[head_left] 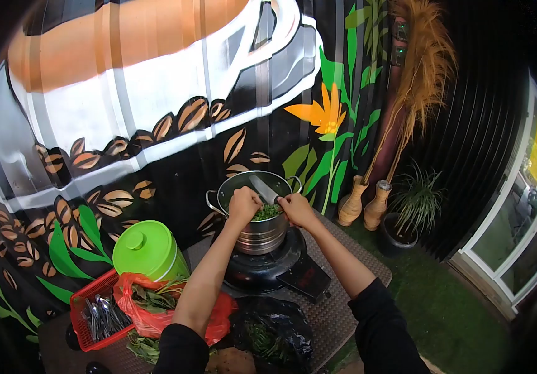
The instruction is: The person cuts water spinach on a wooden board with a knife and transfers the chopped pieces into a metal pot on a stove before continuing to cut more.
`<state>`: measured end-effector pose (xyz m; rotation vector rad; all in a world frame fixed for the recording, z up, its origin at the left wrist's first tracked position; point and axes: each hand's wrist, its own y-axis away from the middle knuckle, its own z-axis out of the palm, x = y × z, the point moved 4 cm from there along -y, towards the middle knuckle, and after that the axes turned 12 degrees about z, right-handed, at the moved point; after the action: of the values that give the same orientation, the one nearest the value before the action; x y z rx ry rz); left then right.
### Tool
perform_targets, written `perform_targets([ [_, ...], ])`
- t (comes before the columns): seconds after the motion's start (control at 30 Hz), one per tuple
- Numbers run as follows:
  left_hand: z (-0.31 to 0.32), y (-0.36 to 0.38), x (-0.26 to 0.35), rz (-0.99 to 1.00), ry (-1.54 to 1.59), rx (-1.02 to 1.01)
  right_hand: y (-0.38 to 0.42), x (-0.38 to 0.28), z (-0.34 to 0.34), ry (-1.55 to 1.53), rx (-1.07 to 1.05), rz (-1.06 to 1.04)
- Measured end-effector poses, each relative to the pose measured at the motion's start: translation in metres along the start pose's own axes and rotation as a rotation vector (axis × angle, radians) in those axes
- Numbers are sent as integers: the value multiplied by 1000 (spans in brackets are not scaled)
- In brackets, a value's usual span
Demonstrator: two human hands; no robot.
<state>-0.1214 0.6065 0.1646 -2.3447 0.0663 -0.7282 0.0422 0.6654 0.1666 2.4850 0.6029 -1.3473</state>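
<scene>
My right hand (pixel 296 209) grips the dark handle of a knife (pixel 263 188) above the right side of a steel pot (pixel 257 242). The blade points up and left across the pot's mouth. My left hand (pixel 245 204) is closed over the pot's left side; whatever its fingers hold is hidden. Chopped green leaves (pixel 267 212) lie inside the pot, partly covered by my hands. A black portable stove (pixel 253 273) stands beneath the pot.
Left of my arms are a lidded green container (pixel 147 249), a red basket (pixel 81 324) of cutlery and an orange-red bag (pixel 136 305) with leaves. A black bag (pixel 290 321) with greens lies in front. Vases (pixel 351 206) and a potted plant (pixel 399 237) stand right.
</scene>
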Motion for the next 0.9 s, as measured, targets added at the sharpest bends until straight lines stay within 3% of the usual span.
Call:
perform_targets([
  [0.03, -1, 4, 0, -100, -67, -100, 1, 1, -2, 0, 0, 1],
  [0.1, 4, 5, -12, -94, -61, -1, 3, -1, -7, -50, 52, -29],
  [0.17, -1, 4, -6, 110, -102, 190, 4, -2, -5, -71, 46, -57],
  [0.2, -5, 4, 2, 109, -105, 191, 4, -2, -4, -92, 45, -80],
  [0.27, -11, 1, 16, -80, -44, 51, 2, -1, -2, -63, 92, -127],
  [0.3, -9, 1, 10, -79, -43, 50, -1, 1, -1, -33, 142, -171],
  [0.37, -8, 0, 10, 193, -132, 73, -8, 9, 2, 14, 202, -212],
  [0.53, -18, 13, 37, 129, -313, 83, 9, 0, -2, 146, 320, -218],
  [0.7, -49, 39, 63, 121, -374, 228, 59, -19, -4, 334, 490, -406],
  [0.77, -59, 57, 70, 137, -373, 261, 80, -22, -1, 391, 533, -482],
  [0.83, -69, 81, 71, -47, -146, 289, 100, -23, 5, 448, 569, -554],
  [0.9, -85, 104, 72, -15, -174, 348, 123, -26, 10, 481, 661, -646],
])
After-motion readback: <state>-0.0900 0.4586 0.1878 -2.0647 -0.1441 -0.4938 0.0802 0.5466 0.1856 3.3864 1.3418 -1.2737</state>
